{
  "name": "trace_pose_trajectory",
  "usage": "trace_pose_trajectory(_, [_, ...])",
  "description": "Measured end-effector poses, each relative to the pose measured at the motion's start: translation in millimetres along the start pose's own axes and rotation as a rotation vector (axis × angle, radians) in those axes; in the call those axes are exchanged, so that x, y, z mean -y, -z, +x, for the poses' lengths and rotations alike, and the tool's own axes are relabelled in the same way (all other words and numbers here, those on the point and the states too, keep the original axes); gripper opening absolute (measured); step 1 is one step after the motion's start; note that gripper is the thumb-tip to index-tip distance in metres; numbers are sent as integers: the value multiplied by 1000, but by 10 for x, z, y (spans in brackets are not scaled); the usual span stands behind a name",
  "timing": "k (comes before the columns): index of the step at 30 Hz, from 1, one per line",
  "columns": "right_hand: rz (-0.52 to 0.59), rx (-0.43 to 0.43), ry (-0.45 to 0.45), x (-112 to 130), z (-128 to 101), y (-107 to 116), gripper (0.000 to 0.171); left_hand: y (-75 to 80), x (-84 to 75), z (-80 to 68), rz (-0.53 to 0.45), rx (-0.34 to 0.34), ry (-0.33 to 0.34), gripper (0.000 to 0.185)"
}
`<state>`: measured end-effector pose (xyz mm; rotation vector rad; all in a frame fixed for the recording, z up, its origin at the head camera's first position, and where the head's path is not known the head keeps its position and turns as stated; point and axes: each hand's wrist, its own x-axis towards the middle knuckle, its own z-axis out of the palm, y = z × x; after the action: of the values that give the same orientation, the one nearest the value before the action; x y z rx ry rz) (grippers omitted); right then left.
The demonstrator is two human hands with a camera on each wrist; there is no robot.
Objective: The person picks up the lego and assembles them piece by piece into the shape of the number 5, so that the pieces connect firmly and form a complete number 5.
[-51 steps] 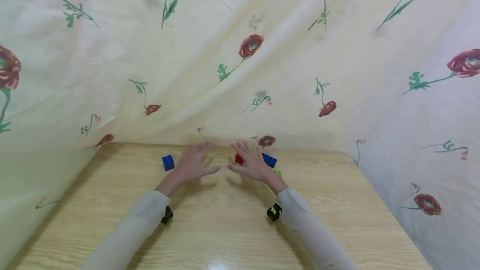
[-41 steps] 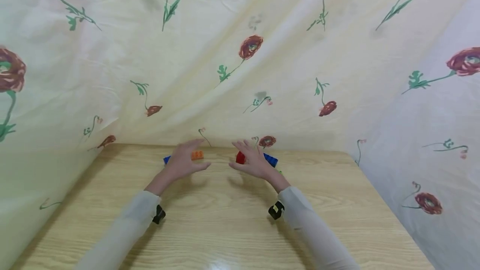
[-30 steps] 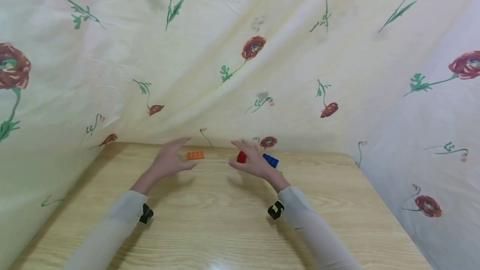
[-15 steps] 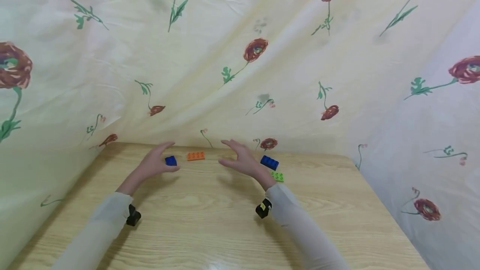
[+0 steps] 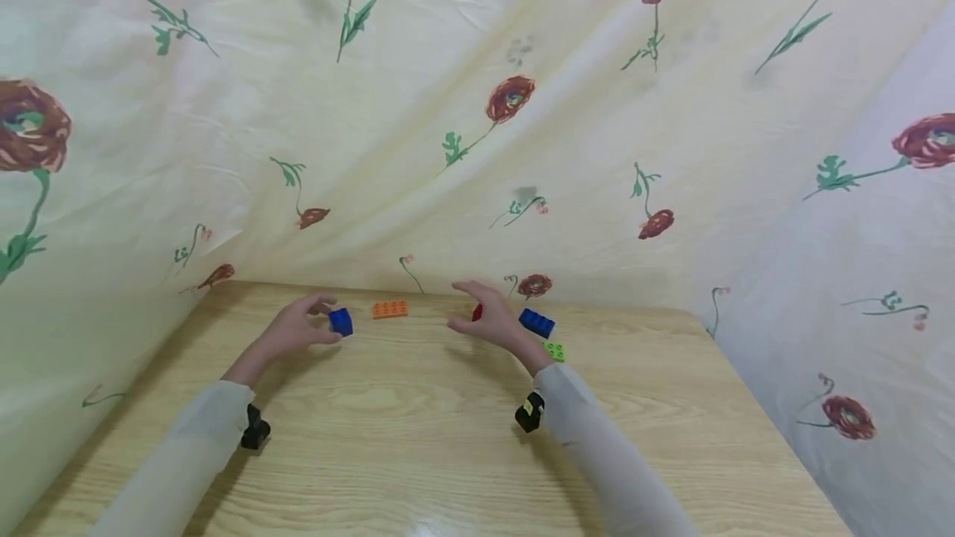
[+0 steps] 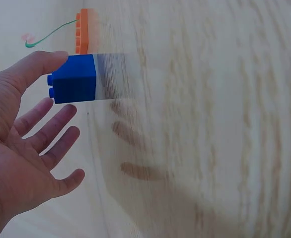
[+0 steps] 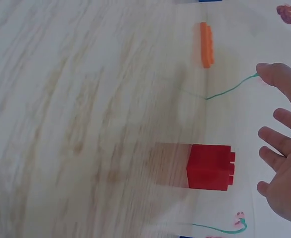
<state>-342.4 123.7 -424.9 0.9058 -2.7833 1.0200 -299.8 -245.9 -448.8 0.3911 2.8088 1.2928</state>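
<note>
In the head view my left hand (image 5: 294,328) curves loosely beside a small blue toy building brick (image 5: 341,321) on the table. The left wrist view has the thumb tip overlapping the top corner of this blue brick (image 6: 75,79), with the other fingers spread apart below its studs. My right hand (image 5: 491,321) hovers with thumb and fingers apart, partly hiding a red brick (image 5: 477,312). From the right wrist, the red brick (image 7: 210,167) stands on the table, and the right hand (image 7: 287,148) is to the side of its studs, not touching it.
An orange flat brick (image 5: 390,310) lies between the hands near the table's back edge. Right of the right hand are a longer blue brick (image 5: 536,322) and a lime green brick (image 5: 554,351), partly hidden by the wrist. Flowered cloth (image 5: 418,147) hangs behind the wooden table (image 5: 418,437).
My left hand has moved left, uncovering the orange brick, and its fingers have drawn nearer the small blue brick. The right hand shifted left, then slightly back right.
</note>
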Motion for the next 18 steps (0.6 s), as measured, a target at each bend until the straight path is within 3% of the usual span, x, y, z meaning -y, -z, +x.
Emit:
trace_pose_trajectory(6, [-12,28,-5,33,132,-122,65,9,15,11,5,-3,-7,54])
trace_pose_trajectory(18, [68,119,-45,208,428,-418,63,-24,54,50,-13,8,-12,49])
